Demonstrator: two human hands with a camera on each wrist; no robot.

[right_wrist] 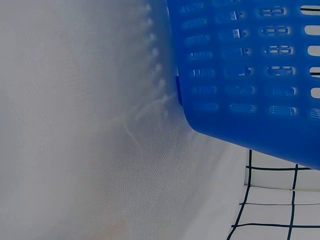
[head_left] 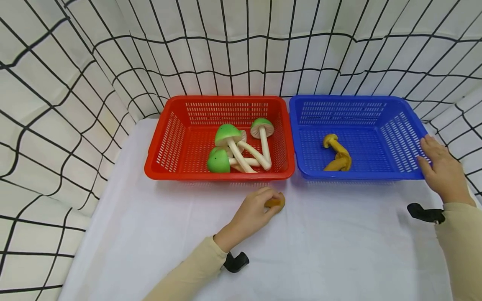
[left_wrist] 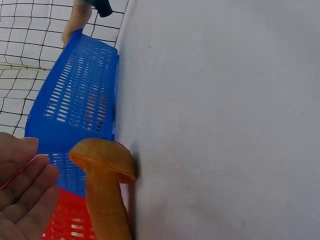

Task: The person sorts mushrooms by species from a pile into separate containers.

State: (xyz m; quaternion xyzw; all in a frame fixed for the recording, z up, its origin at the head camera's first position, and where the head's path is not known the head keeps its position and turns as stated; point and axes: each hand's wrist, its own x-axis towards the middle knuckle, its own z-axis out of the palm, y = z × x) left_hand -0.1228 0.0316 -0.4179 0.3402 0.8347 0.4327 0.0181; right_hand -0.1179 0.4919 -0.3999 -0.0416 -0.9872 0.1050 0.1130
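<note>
My left hand (head_left: 254, 213) hovers just over a brown mushroom (head_left: 278, 202) lying on the white cloth in front of the red basket (head_left: 222, 176). In the left wrist view, a gap shows between the loosely bent fingers (left_wrist: 35, 200) and the mushroom's rounded cap (left_wrist: 102, 152). My right hand (head_left: 446, 171) rests on the right rim of the blue basket (head_left: 350, 174); its fingers are out of sight in the right wrist view, where the basket's slotted wall (right_wrist: 250, 90) shows. Inside the blue basket are yellow-brown mushrooms (head_left: 340, 156), partly overlapping.
Several green-capped mushrooms (head_left: 227, 133) with white stems lie in the red basket, which stands against the blue one. White cloth with a black grid (head_left: 248, 54) hangs behind the baskets and along the sides. White cloth (head_left: 320, 251) covers the table.
</note>
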